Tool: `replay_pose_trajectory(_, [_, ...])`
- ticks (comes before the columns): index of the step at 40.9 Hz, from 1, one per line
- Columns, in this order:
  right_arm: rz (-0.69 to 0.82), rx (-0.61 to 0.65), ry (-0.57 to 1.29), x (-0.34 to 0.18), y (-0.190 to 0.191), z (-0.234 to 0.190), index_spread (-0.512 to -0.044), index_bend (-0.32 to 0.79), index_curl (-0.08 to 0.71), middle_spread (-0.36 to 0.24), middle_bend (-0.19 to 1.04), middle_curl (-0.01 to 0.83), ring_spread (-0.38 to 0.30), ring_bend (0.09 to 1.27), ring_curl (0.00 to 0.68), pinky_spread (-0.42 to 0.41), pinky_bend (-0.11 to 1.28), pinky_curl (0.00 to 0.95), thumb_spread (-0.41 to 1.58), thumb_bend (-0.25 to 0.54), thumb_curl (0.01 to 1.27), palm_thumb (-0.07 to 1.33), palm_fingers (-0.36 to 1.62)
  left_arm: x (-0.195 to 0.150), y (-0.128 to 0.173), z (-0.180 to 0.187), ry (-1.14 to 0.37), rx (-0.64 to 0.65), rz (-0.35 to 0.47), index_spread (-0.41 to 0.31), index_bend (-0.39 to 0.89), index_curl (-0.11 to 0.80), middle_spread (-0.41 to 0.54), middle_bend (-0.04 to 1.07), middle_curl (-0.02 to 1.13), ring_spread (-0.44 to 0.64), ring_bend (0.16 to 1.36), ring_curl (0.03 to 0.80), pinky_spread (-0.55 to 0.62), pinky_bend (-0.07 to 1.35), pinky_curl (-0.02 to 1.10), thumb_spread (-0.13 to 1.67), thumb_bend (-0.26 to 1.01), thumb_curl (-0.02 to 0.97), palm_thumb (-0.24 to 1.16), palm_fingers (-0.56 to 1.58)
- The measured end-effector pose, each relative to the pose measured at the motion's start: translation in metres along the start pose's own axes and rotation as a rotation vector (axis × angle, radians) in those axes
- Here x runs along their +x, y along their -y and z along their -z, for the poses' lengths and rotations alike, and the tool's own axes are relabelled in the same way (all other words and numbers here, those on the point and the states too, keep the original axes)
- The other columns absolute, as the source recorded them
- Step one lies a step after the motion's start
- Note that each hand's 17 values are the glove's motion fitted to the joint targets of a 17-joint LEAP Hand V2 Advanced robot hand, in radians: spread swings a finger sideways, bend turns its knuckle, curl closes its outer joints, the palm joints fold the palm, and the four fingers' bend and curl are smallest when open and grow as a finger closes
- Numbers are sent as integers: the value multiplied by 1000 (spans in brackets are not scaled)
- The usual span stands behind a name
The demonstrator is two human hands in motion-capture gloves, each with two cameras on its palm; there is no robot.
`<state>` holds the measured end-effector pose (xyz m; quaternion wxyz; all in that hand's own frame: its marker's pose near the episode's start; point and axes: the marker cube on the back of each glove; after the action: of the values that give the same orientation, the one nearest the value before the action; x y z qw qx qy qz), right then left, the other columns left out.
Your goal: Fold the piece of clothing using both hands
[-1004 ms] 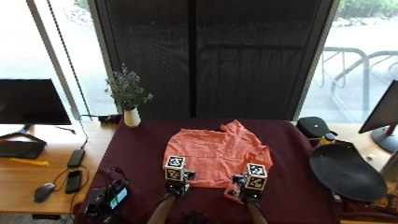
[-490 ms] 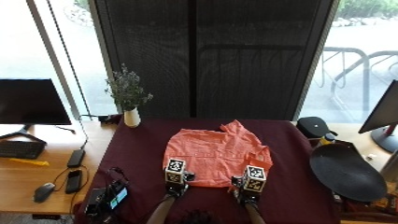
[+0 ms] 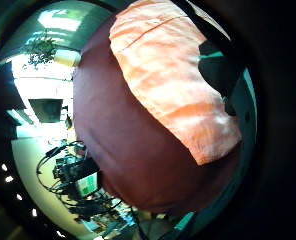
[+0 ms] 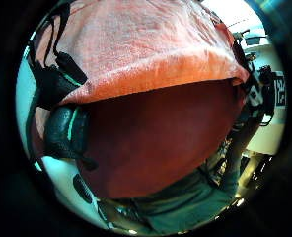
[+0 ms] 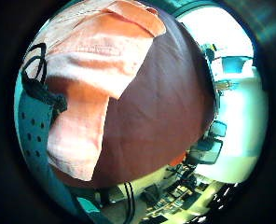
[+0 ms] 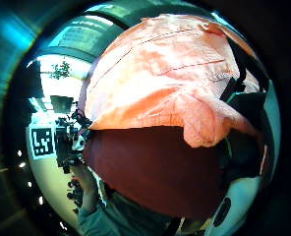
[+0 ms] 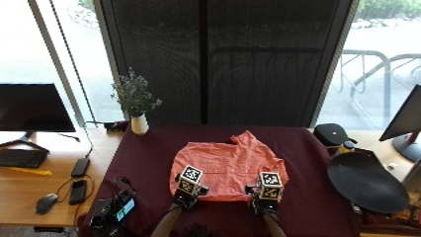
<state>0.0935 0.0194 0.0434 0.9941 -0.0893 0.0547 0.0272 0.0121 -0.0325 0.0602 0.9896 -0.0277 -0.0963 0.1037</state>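
An orange-pink shirt [image 7: 227, 165] lies spread on the dark red tablecloth [image 7: 151, 163], with one sleeve pointing to the far side. My left hand [image 7: 183, 199] is at the left end of its near hem, and my right hand [image 7: 264, 205] is at the right end. Both pinch the hem. In the left thumb side palm view the shirt [image 4: 146, 44] edge hangs lifted off the cloth beside a gloved finger [image 4: 64, 133]. In the right thumb side palm view the shirt [image 6: 170, 73] hem is bunched at my fingers [image 6: 244, 142].
A white vase with a plant [image 7: 138, 123] stands at the table's far left corner. A black round dish [image 7: 365, 182], a bottle [image 7: 345, 147] and a black pouch [image 7: 332, 133] sit to the right. A small device with a screen [image 7: 113, 210] lies at the near left edge.
Both hands stay at the near hem, hardly moved. A bit of cloth that stuck out toward me beside my right hand has drawn in.
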Motion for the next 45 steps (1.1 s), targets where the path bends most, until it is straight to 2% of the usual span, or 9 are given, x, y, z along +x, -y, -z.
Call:
replay_pose_trajectory(7, [68,-117,24,-2,-11,48,-278,136,372,-197,368,431,-240,614,435,-197,411,355,1135,103,425,1031,1278,-7,-17,31,-42,-151,-76,-290,287,459,-324,555,534,-308,545,391,57,82,157,1148,-14,375,692,1097])
replay_pose_trajectory(11, [63,-80,-12,-6,5,86,-278,142,370,-203,383,443,-248,636,445,-220,417,362,1130,91,421,1045,1277,-17,-12,64,-26,-106,-70,-296,282,466,-332,586,539,-320,551,398,54,79,137,1147,-15,373,698,1110])
replay_pose_trajectory(14, [-7,29,-87,-9,38,115,-277,142,369,-201,391,450,-247,658,454,-233,416,365,1128,83,417,1053,1279,-31,12,91,16,1,7,-299,278,472,-336,601,542,-328,564,406,52,78,123,1148,-15,372,701,1111])
replay_pose_trajectory(19, [-148,227,-164,-22,111,145,-277,147,369,-202,413,464,-247,684,463,-242,402,365,1121,69,412,1069,1273,-58,83,120,62,201,193,-302,286,484,-340,649,553,-329,563,412,70,44,88,1151,-18,368,699,1091])
replay_pose_trajectory(26, [-206,449,-218,-47,203,156,-286,156,377,-212,385,467,-244,674,468,-264,447,380,1127,67,410,1108,1267,-87,125,143,116,273,398,-308,337,509,-342,726,570,-305,534,417,177,12,2,1184,-14,356,698,1032])
replay_pose_trajectory(29, [-191,615,-232,-60,223,177,-287,151,376,-219,375,468,-245,671,470,-279,477,388,1128,66,410,1124,1268,-84,143,137,49,297,407,-307,349,517,-337,736,575,-296,530,420,199,27,-16,1206,-10,351,702,1020])
replay_pose_trajectory(35, [-173,713,-244,-63,273,162,-288,150,377,-225,364,470,-246,671,472,-292,506,401,1088,46,414,1141,1264,-105,188,104,131,404,452,-309,372,530,-329,731,578,-277,514,422,233,49,-19,1251,-6,339,709,985])
replay_pose_trajectory(42, [-173,527,-184,-57,297,116,-289,150,377,-234,358,472,-249,678,475,-295,520,406,993,3,419,1146,1276,-99,204,58,46,241,423,-310,380,536,-327,732,574,-269,517,425,254,50,-22,1275,-9,327,712,979])
replay_pose_trajectory(45, [-177,506,-162,-54,309,101,-290,142,375,-239,358,473,-245,689,478,-299,527,408,960,-9,421,1152,1276,-96,209,45,26,192,418,-311,389,540,-327,733,573,-268,517,427,269,48,-22,1285,-10,321,709,978])
